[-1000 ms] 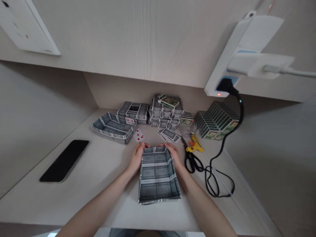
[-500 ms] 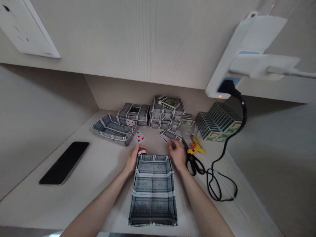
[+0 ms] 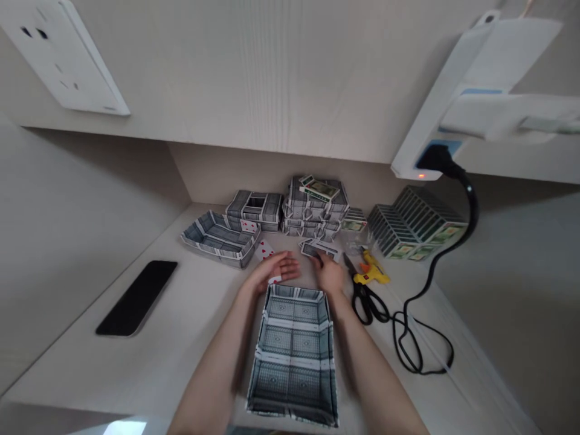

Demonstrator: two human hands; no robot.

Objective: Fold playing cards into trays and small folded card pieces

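In front of me lies an open tray made of patterned playing cards [image 3: 290,347], its long side running away from me. Past its far left corner, my left hand [image 3: 274,269] is open, fingers stretched to the right. Beneath that hand a white card with red pips [image 3: 274,280] shows in part, and another red-pipped card [image 3: 265,249] lies just beyond. My right hand [image 3: 330,273] is at the near edge of a small pile of face-down playing cards [image 3: 324,246], thumb and fingers pinched at a card there. The fingertips are partly hidden.
A second card tray [image 3: 220,241], a card box with an opening [image 3: 254,208] and stacked card boxes [image 3: 316,202] stand behind. To the right are black scissors [image 3: 368,302], a yellow glue gun [image 3: 372,270], a black cable [image 3: 430,272] and card packs [image 3: 412,220]. A phone [image 3: 138,296] lies left.
My left hand has moved right across the tray's far end, its fingers extending. My right hand has come onto the card pile's edge. The whole view has shifted slightly.
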